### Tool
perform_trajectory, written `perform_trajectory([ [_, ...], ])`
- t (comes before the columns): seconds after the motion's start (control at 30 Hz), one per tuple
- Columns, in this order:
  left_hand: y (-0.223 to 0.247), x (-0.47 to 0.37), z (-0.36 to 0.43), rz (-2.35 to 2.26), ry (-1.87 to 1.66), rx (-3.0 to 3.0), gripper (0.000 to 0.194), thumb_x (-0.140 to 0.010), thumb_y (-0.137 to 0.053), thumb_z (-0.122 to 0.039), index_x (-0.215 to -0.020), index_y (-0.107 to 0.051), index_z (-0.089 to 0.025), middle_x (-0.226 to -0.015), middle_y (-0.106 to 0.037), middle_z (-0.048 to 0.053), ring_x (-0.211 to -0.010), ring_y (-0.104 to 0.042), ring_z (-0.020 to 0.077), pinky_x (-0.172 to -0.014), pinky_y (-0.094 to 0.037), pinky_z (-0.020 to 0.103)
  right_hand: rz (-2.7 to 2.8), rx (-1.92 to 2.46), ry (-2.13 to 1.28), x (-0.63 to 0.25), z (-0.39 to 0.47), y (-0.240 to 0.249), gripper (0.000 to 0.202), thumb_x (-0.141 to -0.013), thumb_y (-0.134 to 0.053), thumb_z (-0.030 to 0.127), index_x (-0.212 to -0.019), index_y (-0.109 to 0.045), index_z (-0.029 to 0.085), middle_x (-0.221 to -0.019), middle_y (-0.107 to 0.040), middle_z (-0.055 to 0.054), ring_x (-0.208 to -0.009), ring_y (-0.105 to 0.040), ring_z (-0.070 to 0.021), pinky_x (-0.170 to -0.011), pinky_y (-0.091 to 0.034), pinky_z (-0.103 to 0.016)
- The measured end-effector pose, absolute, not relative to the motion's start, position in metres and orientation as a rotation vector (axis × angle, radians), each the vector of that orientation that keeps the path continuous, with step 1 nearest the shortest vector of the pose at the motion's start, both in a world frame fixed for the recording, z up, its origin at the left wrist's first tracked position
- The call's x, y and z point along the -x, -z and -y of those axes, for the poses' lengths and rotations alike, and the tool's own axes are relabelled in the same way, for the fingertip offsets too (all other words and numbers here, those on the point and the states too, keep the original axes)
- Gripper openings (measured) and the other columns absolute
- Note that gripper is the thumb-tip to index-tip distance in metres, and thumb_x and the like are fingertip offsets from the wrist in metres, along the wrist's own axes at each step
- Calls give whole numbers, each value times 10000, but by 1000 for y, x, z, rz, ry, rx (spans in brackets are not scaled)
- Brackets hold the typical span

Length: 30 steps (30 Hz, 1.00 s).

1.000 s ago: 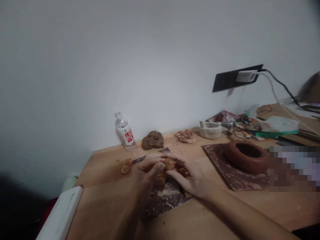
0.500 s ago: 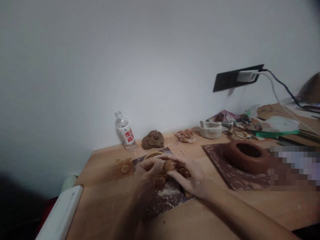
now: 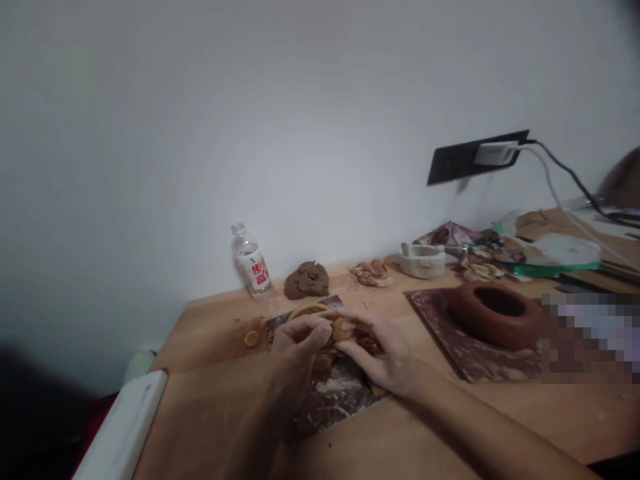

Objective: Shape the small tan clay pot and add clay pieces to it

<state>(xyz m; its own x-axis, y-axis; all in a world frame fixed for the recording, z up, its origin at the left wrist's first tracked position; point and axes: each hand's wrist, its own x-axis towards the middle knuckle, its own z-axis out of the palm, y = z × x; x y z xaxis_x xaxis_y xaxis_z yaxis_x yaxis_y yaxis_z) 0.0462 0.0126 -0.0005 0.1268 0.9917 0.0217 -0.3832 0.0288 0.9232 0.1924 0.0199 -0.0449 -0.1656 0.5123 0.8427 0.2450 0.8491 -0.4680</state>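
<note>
- Our left hand [image 3: 299,341] and right hand [image 3: 383,347] curl together, fingers pinching a small tan clay lump [image 3: 340,329] between them.
- Lump sits above the dark marbled board [image 3: 333,393] on the wooden surface [image 3: 210,400].
- Water bottle [image 3: 251,264] stands near the wall.

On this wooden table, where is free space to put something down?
Bare wood lies along the near edge of the table, between the white board and the left hand; also between the two dark slabs. The back right, around the white bowl and scraps, is crowded.
</note>
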Motion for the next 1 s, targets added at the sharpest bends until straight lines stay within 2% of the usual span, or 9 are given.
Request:
perform_trajectory([
  [0.1, 1, -45, -13, -812, -1244, -985, 276, -537, -852, -385, -575, -716, -147, -598, -660, 28, -620, -617, 158, -668, -511, 281, 1749, 579, -250, -192, -19, 44, 398, -883, -570, 180, -1266, -493, 256, -935, -713, -39, -728, -693, -137, -641, -593, -220],
  [0.2, 5, -44, -15, -807, -1253, -999, 295, -607, -809, -435, -642, -744, -150, -671, -704, 48, -689, -644, 178, -711, -514, 292, 1725, 609, -233, -192, -20, 44, 400, -870, -598, 188, -1250, -502, 270, -916, -714, -32, -740, -696, -145, -632, -589, -220],
  [0.33, 6, -42, -16, -821, -1257, -1061, 232, -549, -851, -299, -728, -777, -173, -757, -749, 57, -733, -669, 195, -700, -521, 286, 1695, 652, -235, -193, -20, 45, 400, -848, -648, 253, -1229, -527, 269, -826, -694, -7, -630, -660, -128, -547, -555, -203],
  [0.47, 1, -41, -13, -828, -1250, -1059, 168, -600, -813, -237, -748, -780, -165, -721, -743, 58, -671, -661, 178, -629, -508, 263, 1716, 604, -291, -198, -21, 37, 451, -813, -696, 317, -1236, -544, 278, -733, -642, 24, -579, -597, -119, -538, -525, -215],
  [0.53, -1, -41, -12, -817, -1248, -1025, 163, -609, -813, -235, -749, -780, -159, -729, -738, 57, -679, -652, 166, -628, -498, 248, 1703, 612, -287, -201, -22, 30, 405, -815, -692, 310, -1206, -589, 287, -758, -609, 11, -638, -586, -133, -578, -524, -247],
  [0.7, 1, -44, -13, -666, -1133, -975, 230, -598, -837, -305, -748, -774, -142, -665, -707, 46, -579, -598, 123, -564, -464, 231, 1671, 592, -429, -203, -25, 22, 284, -848, -636, 238, -1119, -686, 308, -1008, -594, -52, -968, -588, -194, -834, -523, -388],
  [0.8, 5, -47, -12, -601, -1047, -994, 212, -643, -810, -325, -692, -754, -127, -595, -678, 47, -546, -581, 118, -563, -442, 230, 1637, 556, -633, -201, -24, 23, 219, -863, -617, 228, -1040, -728, 297, -1030, -619, -59, -962, -614, -189, -839, -532, -392],
  [1.0, 7, -47, -11, -545, -933, -994, 302, -706, -760, -387, -622, -692, -105, -577, -667, 75, -534, -574, 121, -547, -424, 224, 1595, 521, -749, -202, -24, 23, 106, -817, -685, 276, -879, -771, 278, -874, -686, -51, -869, -647, -194, -802, -537, -391],
])
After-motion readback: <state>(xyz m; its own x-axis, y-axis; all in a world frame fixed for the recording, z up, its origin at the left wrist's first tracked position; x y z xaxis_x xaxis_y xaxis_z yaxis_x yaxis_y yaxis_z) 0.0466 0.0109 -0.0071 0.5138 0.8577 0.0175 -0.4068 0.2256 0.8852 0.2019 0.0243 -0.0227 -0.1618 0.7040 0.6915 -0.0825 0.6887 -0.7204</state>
